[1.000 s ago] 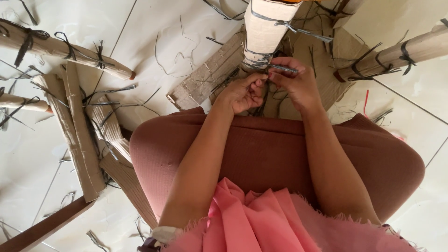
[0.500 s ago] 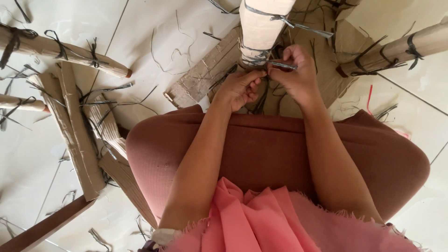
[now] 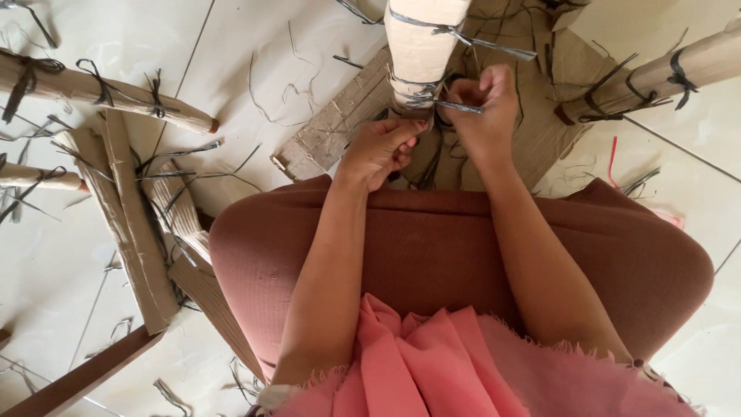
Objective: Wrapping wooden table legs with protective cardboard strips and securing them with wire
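A pale cardboard-wrapped post (image 3: 421,38) stands upright just beyond my knees, bound with dark plastic straps. My left hand (image 3: 380,150) pinches one end of a strap (image 3: 451,106) at the post's lower part. My right hand (image 3: 482,108) grips the other end of the same strap, pulled out to the right of the post. Both hands are close together, fingers closed on the strap. A higher strap knot (image 3: 463,35) sticks out to the right of the post. My brown skirt and pink cloth fill the lower view.
Other cardboard-wrapped, strap-tied poles lie at the left (image 3: 108,89) and upper right (image 3: 664,73). Flat cardboard strips (image 3: 131,232) lie at the left, a corrugated piece (image 3: 340,123) near the post. Loose strap offcuts litter the white tiled floor (image 3: 247,54).
My hands have stayed at the post's lower strap, with the strap end drawn out a little further to the right. The view has shifted slightly.
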